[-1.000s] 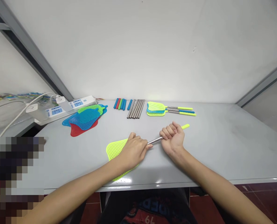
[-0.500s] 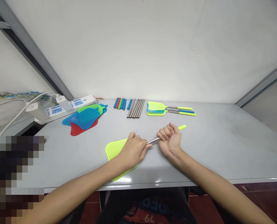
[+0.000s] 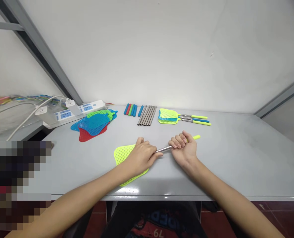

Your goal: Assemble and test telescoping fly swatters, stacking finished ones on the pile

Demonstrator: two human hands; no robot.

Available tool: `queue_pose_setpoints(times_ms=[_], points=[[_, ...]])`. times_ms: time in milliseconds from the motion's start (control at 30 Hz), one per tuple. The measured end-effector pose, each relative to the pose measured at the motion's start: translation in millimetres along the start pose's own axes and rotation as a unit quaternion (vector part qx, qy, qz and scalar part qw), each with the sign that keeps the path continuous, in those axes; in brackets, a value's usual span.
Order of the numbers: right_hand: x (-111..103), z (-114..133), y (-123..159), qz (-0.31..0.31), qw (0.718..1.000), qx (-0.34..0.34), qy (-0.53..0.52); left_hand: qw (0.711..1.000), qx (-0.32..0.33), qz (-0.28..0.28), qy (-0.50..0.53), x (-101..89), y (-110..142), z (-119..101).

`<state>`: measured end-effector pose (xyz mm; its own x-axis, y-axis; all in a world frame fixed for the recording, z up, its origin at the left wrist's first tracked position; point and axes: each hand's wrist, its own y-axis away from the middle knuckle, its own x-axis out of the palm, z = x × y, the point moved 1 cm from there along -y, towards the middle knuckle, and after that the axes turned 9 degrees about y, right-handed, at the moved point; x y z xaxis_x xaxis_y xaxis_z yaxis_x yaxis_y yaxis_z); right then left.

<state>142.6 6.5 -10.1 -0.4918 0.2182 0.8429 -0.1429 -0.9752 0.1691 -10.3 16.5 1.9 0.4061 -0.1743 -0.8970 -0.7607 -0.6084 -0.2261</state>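
A fly swatter (image 3: 123, 154) with a yellow-green perforated head, a metal rod and a yellow-green grip is held over the front of the grey table. My left hand (image 3: 143, 155) is closed where the head meets the rod and hides that joint. Around the grip end, my right hand (image 3: 184, 147) is closed palm up, the grip's tip poking out beyond it. A short stretch of bare metal rod (image 3: 164, 149) shows between my hands.
Swatter heads (image 3: 92, 125) in blue, green and red overlap at the left, beside a power strip (image 3: 87, 107). Coloured grips (image 3: 130, 110) and metal rods (image 3: 147, 115) lie at the back. Fly swatters (image 3: 168, 114) with yellow-green and blue parts are stacked to their right.
The view has shifted a little, so everything sits slightly further right. Both hands keep hold of the swatter, and its head looks slightly less tilted toward the table's front edge.
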Motion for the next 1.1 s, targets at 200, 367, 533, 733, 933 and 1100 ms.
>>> queue_pose_setpoints(times_ms=[200,367,533,733,933,1100], points=[[-1.1,4.4,-5.8,0.025,0.999,0.036,0.006,1.0,0.001,-0.002,0.003,-6.0,1.2,2.4],[-0.9,8.1,-8.7,0.029,0.999,0.019,0.018,1.0,0.006,-0.004,0.013,-10.3,2.4,4.6],[-3.8,16.0,-12.8,-0.006,1.0,0.006,0.001,1.0,0.008,-0.004,0.006,-13.9,4.3,7.1],[-8.9,26.1,-16.2,-0.055,0.998,-0.006,0.019,1.0,0.009,0.007,0.021,-13.1,4.4,8.5],[-11.9,29.8,-18.5,-0.107,0.993,-0.023,0.041,1.0,0.01,0.0,0.027,-10.4,5.5,10.6],[-12.7,32.6,-19.8,-0.111,0.994,-0.019,0.006,0.999,0.002,0.012,0.031,-10.7,7.4,11.3]])
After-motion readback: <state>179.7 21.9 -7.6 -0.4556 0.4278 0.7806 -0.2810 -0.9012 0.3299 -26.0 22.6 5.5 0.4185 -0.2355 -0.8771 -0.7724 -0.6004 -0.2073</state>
